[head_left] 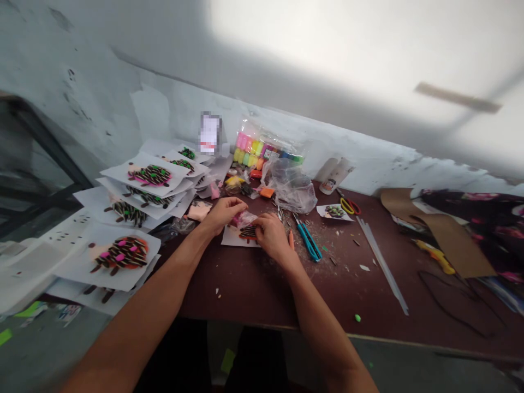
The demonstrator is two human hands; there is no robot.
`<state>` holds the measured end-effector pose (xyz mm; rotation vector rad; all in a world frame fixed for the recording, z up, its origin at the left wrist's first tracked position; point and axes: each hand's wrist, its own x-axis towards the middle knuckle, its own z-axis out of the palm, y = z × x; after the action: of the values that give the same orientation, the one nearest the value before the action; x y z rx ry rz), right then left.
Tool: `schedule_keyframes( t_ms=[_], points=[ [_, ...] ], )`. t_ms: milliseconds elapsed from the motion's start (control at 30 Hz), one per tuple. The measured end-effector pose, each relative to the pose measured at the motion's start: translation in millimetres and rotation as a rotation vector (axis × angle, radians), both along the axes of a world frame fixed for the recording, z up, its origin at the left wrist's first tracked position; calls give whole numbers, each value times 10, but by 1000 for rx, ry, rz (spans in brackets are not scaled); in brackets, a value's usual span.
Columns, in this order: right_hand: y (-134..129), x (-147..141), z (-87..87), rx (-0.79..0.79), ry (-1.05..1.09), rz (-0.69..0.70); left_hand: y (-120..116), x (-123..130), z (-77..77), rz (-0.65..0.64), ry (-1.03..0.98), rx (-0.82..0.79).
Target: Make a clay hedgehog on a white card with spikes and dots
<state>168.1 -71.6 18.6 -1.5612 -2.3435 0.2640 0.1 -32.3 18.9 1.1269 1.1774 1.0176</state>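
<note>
Fingers closed, my left hand [224, 214] grips one side of a small clear plastic bag [244, 219] with something pink inside. My right hand [271, 232] has its curled fingers on the bag's other side. Beneath both hands lies a white card [235, 238] bearing a dark striped hedgehog shape with an orange edge, partly covered by my right hand. Just right of that hand are an orange stick-like tool [291, 239] and a teal-handled tool [310, 242].
Stacked hedgehog cards [118, 256] fill the left side. Behind the hands are coloured clay packs [249, 150] and crumpled plastic [292, 188]. Scissors [350, 206], translucent sticks [382, 265] and a yellow glue gun [436, 256] lie to the right.
</note>
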Motion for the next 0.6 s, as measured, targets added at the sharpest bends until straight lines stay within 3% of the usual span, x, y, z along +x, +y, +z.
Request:
schedule_keyframes(
  t_ms=[600],
  points=[
    [16, 19, -60, 60, 0, -54, 20, -6, -27, -12, 9, 13]
  ],
)
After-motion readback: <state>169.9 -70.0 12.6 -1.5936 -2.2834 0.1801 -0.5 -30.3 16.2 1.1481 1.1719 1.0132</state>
